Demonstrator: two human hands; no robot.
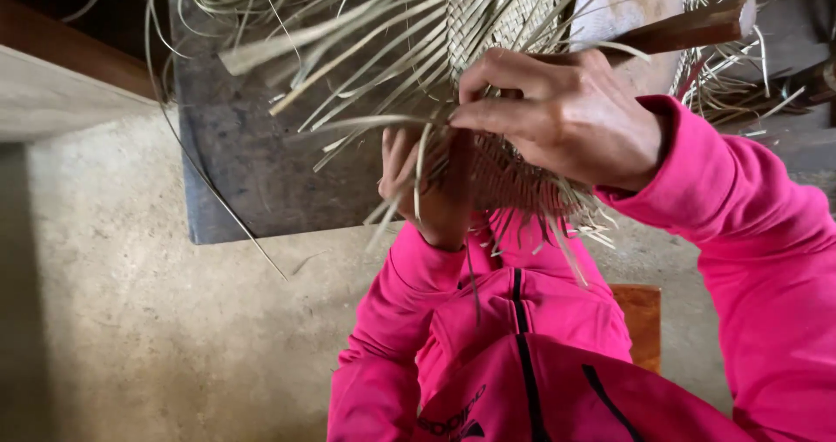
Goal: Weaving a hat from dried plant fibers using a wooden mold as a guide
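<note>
A half-woven mat of pale dry leaf strips hangs in front of me, with many loose strips fanning out to the left. My right hand is on top of the weave, its fingers pinching a strip near the woven edge. My left hand is underneath, gripping the lower edge of the weave, partly hidden by hanging strips. Both arms wear bright pink sleeves.
A dark grey slab lies under the strips. A brown wooden stick points to the upper right. A wooden seat edge shows beside my pink jacket. The floor is pale concrete, with a wooden ledge at left.
</note>
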